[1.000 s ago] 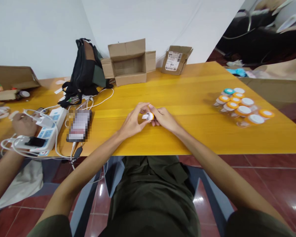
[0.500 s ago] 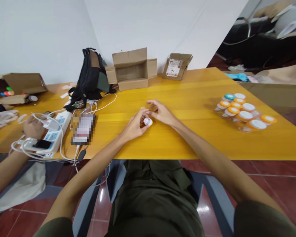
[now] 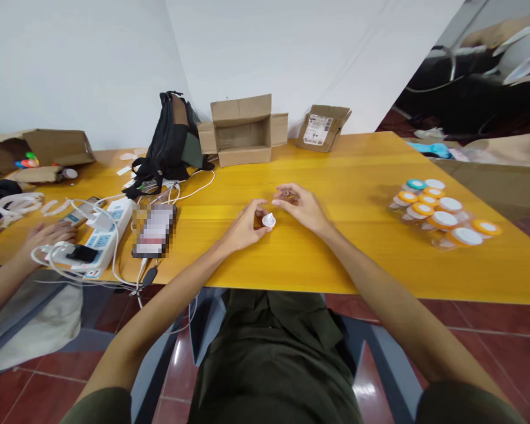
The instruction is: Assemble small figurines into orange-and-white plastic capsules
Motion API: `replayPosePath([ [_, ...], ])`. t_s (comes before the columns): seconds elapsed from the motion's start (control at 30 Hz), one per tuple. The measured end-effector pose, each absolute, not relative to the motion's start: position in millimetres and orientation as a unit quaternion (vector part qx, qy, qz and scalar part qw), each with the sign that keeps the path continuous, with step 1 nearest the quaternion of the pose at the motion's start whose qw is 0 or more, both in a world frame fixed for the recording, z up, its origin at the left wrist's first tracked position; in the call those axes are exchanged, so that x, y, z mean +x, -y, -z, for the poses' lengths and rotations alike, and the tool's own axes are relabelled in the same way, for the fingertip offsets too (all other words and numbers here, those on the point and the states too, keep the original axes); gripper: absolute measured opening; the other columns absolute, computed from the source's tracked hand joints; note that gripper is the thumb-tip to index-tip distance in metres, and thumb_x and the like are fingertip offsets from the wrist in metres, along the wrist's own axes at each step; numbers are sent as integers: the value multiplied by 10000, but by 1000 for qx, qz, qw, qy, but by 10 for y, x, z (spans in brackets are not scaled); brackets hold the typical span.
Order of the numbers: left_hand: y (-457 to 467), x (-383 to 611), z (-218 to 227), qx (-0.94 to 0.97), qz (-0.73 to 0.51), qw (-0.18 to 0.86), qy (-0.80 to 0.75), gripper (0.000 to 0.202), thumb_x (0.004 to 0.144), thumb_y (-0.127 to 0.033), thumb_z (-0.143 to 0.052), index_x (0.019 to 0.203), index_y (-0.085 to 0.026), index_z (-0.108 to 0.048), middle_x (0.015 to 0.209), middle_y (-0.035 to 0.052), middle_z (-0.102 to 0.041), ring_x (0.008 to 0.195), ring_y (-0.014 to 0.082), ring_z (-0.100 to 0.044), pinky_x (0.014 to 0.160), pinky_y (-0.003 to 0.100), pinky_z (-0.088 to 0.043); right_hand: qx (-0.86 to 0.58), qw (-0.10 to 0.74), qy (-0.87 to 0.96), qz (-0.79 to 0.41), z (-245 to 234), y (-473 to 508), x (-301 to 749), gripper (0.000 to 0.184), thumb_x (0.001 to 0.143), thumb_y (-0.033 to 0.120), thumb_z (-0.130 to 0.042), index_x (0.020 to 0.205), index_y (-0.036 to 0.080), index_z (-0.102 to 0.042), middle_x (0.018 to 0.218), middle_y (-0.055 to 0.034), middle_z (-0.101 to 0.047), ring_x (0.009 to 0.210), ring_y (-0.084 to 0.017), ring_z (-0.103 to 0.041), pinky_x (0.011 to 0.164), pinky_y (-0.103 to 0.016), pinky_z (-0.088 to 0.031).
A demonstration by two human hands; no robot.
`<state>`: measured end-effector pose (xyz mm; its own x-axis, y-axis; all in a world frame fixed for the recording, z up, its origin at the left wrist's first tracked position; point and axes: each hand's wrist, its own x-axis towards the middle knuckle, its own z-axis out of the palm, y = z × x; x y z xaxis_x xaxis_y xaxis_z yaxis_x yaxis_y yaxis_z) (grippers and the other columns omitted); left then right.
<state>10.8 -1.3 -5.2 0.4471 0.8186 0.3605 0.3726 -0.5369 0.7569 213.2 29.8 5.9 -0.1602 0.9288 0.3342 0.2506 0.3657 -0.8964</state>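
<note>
My left hand (image 3: 242, 228) pinches a small white round piece (image 3: 269, 220) between thumb and fingertips, just above the yellow table (image 3: 335, 247). My right hand (image 3: 304, 207) hovers a few centimetres to its right, a little farther back. Its fingers are curled around something small that I cannot make out. The two hands are close together but do not touch. Both forearms reach in from the table's near edge.
A plastic-wrapped pack of small jars (image 3: 441, 211) with orange, white and teal lids lies at the right. A phone (image 3: 152, 229), a power strip (image 3: 98, 238) with cables and another person's hand (image 3: 48, 234) are at the left. A backpack (image 3: 173, 144) and open cardboard boxes (image 3: 244, 129) stand at the back.
The small jar that both hands gripped together has come apart: my left hand keeps the white piece while my right hand has pulled away to the right. The view shifted slightly.
</note>
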Motion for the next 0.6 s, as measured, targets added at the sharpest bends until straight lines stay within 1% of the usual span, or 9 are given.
replayPosePath([
  [0.07,-8,118,73,790,-372,311,-375,543,782,-165,-749,1263,-210,-502,1074,74,-717,984,218,-697,883,386,-553,-436,494,665,-350,-106,-192,2157,340,751,453,-785,1002,248,-682,955,-50,-759,933,-246,-701,803,-383,-544],
  [0.17,-12,132,75,783,-376,326,-374,514,784,-152,-747,1234,-214,-506,1071,68,-724,962,208,-704,879,375,-560,-413,507,674,-345,-173,-44,2121,332,783,476,-764,1019,256,-690,950,-46,-762,900,-242,-705,791,-380,-544],
  [0.27,12,145,39,776,-378,342,-371,455,794,-141,-726,1191,-207,-513,1058,63,-725,908,193,-710,826,347,-575,-384,498,710,-317,-214,51,2044,299,813,446,-745,1048,266,-709,994,-51,-767,898,-250,-703,814,-402,-556],
  [0.4,42,163,-9,763,-395,357,-365,351,812,-129,-683,1118,-195,-525,1055,68,-721,858,176,-710,765,318,-585,-356,458,773,-257,-209,91,1985,247,862,389,-700,1091,303,-733,1022,-58,-763,938,-276,-695,866,-444,-563],
  [0.53,41,187,-10,749,-401,375,-372,297,811,-121,-660,1074,-187,-539,989,47,-707,734,138,-673,668,274,-563,-342,430,809,-210,-163,87,2006,285,912,340,-632,1180,312,-724,1052,-76,-754,994,-295,-696,920,-478,-561],
  [0.6,29,198,0,740,-401,387,-377,287,800,-113,-658,1062,-174,-558,951,36,-695,698,125,-647,645,261,-544,-342,416,818,-199,-144,84,2026,297,925,326,-612,1204,314,-715,1073,-81,-755,1013,-300,-699,922,-484,-566],
])
